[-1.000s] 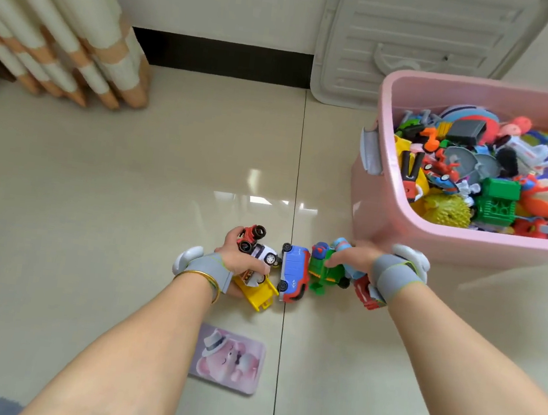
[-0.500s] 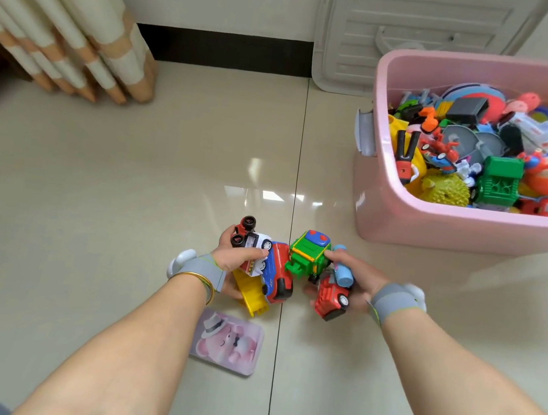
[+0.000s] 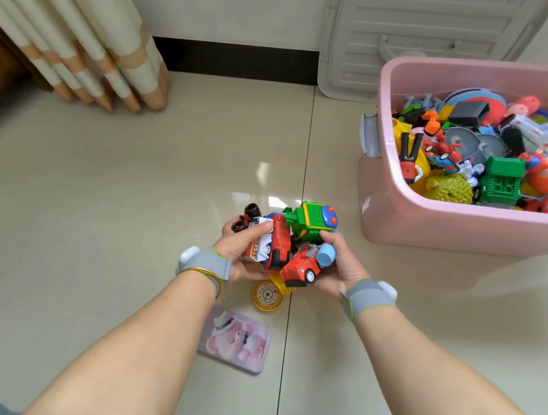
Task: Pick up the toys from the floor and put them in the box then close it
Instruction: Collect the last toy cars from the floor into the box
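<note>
From the head view, both hands meet low over the tiled floor (image 3: pixel 130 189), cupping a heap of toy vehicles between them. The left hand (image 3: pixel 238 249) has its grip curled around a white toy car (image 3: pixel 260 245), thumb pressed across its top, with a small black-wheeled toy (image 3: pixel 247 218) poking out past the fingers. The right hand (image 3: pixel 341 264) has its grip wrapped around a green toy truck (image 3: pixel 314 221) at the top of the heap and a red toy car (image 3: pixel 301 269) lower down, a light blue cylinder (image 3: pixel 325 258) wedged against the palm. Between the two hands a red toy bus (image 3: pixel 278 244) stands on end, squeezed from both sides (which hand bears most of it, I cannot tell). A yellow piece (image 3: pixel 282 282) sticks out beneath the heap, just above a round yellow toy clock (image 3: pixel 267 296) lying on the floor. Nearer the person, a pink card with a cartoon figure (image 3: pixel 235 342) lies flat on the tiles. Each wrist wears a grey band, and the left also carries a gold bangle (image 3: pixel 204 273). The pink box (image 3: pixel 453 222) stands open to the right, well apart from the hands, packed with mixed toys, its grey latch (image 3: pixel 368 136) on the near end. Its pale lid (image 3: pixel 414 35) leans upright against the wall behind it. A folded curtain (image 3: pixel 80 28) hangs at the left.
</note>
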Demonstrator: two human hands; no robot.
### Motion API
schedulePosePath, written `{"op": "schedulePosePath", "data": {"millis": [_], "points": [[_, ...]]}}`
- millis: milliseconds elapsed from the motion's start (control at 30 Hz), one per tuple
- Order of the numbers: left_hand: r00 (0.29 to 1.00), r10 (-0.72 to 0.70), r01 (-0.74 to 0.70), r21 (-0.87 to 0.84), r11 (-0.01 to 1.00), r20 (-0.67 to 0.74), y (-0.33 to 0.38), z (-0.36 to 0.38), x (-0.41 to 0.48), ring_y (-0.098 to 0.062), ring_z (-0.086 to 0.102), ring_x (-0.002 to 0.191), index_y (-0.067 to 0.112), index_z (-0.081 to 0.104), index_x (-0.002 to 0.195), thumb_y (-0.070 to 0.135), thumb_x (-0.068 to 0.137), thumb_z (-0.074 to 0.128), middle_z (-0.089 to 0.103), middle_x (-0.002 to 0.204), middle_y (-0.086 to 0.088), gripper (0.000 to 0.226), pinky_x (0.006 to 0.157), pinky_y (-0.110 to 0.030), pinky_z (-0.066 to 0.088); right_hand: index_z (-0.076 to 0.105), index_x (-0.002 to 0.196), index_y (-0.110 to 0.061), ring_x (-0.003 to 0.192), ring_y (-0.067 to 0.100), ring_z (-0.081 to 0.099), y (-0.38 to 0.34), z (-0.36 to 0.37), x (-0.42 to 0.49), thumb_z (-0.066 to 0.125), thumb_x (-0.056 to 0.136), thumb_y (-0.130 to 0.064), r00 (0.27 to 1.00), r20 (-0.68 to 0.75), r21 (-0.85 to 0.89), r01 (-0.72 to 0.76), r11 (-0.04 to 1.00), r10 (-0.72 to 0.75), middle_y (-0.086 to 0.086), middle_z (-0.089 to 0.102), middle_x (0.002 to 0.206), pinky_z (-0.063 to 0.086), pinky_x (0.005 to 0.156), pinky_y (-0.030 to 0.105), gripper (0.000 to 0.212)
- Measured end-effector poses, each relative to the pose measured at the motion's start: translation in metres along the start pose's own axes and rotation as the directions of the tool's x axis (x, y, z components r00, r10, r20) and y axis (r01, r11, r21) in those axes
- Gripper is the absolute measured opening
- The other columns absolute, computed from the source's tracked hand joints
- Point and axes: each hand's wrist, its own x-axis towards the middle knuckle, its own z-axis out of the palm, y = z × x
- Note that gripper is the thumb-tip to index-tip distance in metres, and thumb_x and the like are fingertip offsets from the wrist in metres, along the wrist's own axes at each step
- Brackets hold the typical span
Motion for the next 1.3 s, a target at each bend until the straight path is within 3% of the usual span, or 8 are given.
{"op": "schedulePosePath", "data": {"millis": [400, 600, 767, 833, 900, 1067, 1167, 1300], "points": [[0.935, 0.335, -0.352, 0.175, 0.92, 0.118, 0.162, 0.061, -0.104, -0.033, 0.065, 0.103, 0.033, 0.036, 0.133, 0.026, 0.077, 0.077, 0.061, 0.126, -0.008, 0.07, 0.075, -0.067, 0.05, 0.049, 0.125, -0.011, 0.111, 0.035, 0.057, -0.11, 0.13, -0.061, 0.047, 0.088, -0.033, 0.917, 0.3, 0.023, 0.267, 0.963, -0.261, 0.014, 0.051, 0.125, 0.054, 0.088, 0.048, 0.043], [0.889, 0.366, -0.419, 0.17, 0.892, 0.275, 0.158, 0.17, -0.121, -0.032, 0.064, 0.1, 0.032, 0.033, 0.132, 0.024, 0.081, 0.074, 0.059, 0.126, -0.005, 0.066, 0.076, -0.064, 0.052, 0.042, 0.142, -0.009, 0.124, 0.035, 0.053, -0.196, 0.092, -0.129, 0.045, 0.089, -0.036, 0.897, 0.189, -0.036, 0.413, 0.91, -0.4, 0.017, 0.053, 0.137, 0.05, 0.094, 0.046, 0.059], [0.85, 0.385, -0.481, 0.233, 0.845, 0.36, 0.127, 0.271, -0.113, -0.033, 0.063, 0.106, 0.033, 0.036, 0.132, 0.033, 0.057, 0.086, 0.056, 0.126, -0.004, 0.09, 0.085, -0.064, 0.05, 0.059, 0.118, -0.01, 0.094, 0.031, 0.069, -0.253, 0.027, -0.169, 0.051, 0.084, -0.035, 0.857, 0.011, -0.043, 0.515, 0.856, -0.515, 0.018, 0.067, 0.111, 0.058, 0.077, 0.045, 0.043], [0.821, 0.43, -0.544, 0.283, 0.79, 0.377, 0.114, 0.298, -0.107, -0.026, 0.064, 0.098, 0.028, 0.045, 0.125, 0.025, 0.067, 0.082, 0.059, 0.112, -0.003, 0.068, 0.085, -0.053, 0.055, 0.057, 0.107, -0.015, 0.074, 0.028, 0.064, -0.272, 0.009, -0.175, 0.061, 0.074, -0.033, 0.793, -0.159, -0.07, 0.586, 0.808, -0.589, 0.013, 0.062, 0.093, 0.057, 0.068, 0.038, 0.037], [0.787, 0.493, -0.611, 0.359, 0.706, 0.37, 0.097, 0.317, -0.096, -0.02, 0.061, 0.091, 0.022, 0.047, 0.123, 0.015, 0.081, 0.073, 0.06, 0.103, -0.001, 0.05, 0.081, -0.037, 0.055, 0.052, 0.105, -0.02, 0.068, 0.026, 0.057, -0.288, -0.012, -0.178, 0.071, 0.057, -0.03, 0.681, -0.35, -0.11, 0.652, 0.75, -0.643, 0.011, 0.054, 0.093, 0.054, 0.066, 0.037, 0.053], [0.804, 0.529, -0.554, 0.669, 0.496, 0.273, 0.08, 0.307, -0.069, -0.032, 0.037, 0.134, 0.026, 0.012, 0.152, 0.032, 0.082, 0.07, 0.029, 0.15, -0.012, 0.091, 0.109, -0.04, 0.038, 0.047, 0.117, -0.016, 0.088, 0.027, 0.057, -0.295, -0.037, -0.177, 0.064, 0.078, -0.012, 0.407, -0.519, -0.369, 0.686, 0.627, -0.752, 0.01, 0.054, 0.101, 0.053, 0.092, 0.045, 0.043], [0.79, 0.533, -0.42, 0.901, 0.111, 0.303, 0.078, 0.302, -0.07, -0.034, 0.016, 0.146, 0.032, -0.006, 0.152, 0.045, 0.084, 0.064, 0.002, 0.16, -0.011, 0.098, 0.116, -0.044, 0.023, 0.048, 0.123, -0.014, 0.087, 0.024, 0.054, -0.298, -0.035, -0.179, 0.063, 0.08, -0.012, 0.329, -0.481, -0.524, 0.635, 0.567, -0.813, -0.002, 0.052, 0.082, 0.051, 0.093, 0.038, 0.045], [0.676, 0.577, -0.345, 0.889, -0.301, 0.458, 0.078, 0.304, -0.055, -0.034, -0.005, 0.148, 0.039, -0.01, 0.15, 0.051, 0.086, 0.056, -0.01, 0.162, -0.003, 0.092, 0.12, -0.049, 0.011, 0.048, 0.122, -0.019, 0.09, 0.023, 0.058, -0.306, -0.021, -0.178, 0.065, 0.077, -0.021, 0.318, -0.365, -0.669, 0.564, 0.484, -0.875, -0.004, 0.056, 0.085, 0.05, 0.095, 0.039, 0.048]]}}
